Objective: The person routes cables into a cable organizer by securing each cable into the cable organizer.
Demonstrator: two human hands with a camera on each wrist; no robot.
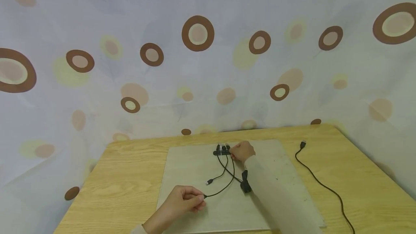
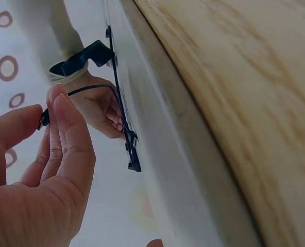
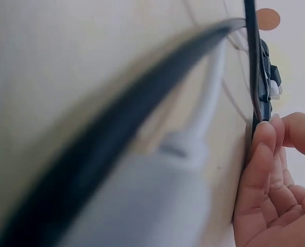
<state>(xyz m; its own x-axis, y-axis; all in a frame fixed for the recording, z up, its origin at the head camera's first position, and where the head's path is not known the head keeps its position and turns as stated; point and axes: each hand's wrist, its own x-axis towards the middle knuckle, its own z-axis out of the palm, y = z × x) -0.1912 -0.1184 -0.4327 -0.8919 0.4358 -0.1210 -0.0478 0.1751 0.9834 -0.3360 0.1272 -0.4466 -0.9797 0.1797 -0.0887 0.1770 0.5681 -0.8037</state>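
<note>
A black cable holder strip (image 1: 222, 152) lies near the back of the pale board, several cables slotted across it. My left hand (image 1: 186, 198) pinches the small plug end (image 2: 44, 118) of a black cable between thumb and fingers, lifted above the board. That cable (image 1: 225, 187) curves back to the strip's right end. There my right hand (image 1: 242, 151) pinches it with thumb and index finger, the fingertips (image 3: 266, 135) right at the strip (image 3: 266, 105). A second black cable ends in a plug (image 1: 209, 181) lying on the board between the hands.
The pale board (image 1: 191, 165) lies on a wooden table (image 1: 130, 176). A black block-shaped connector (image 1: 246, 186) sits beside the right sleeve. Another black cable (image 1: 320, 182) with a USB plug (image 1: 303, 144) stretches along the table's right side. A patterned curtain (image 1: 208, 71) hangs behind.
</note>
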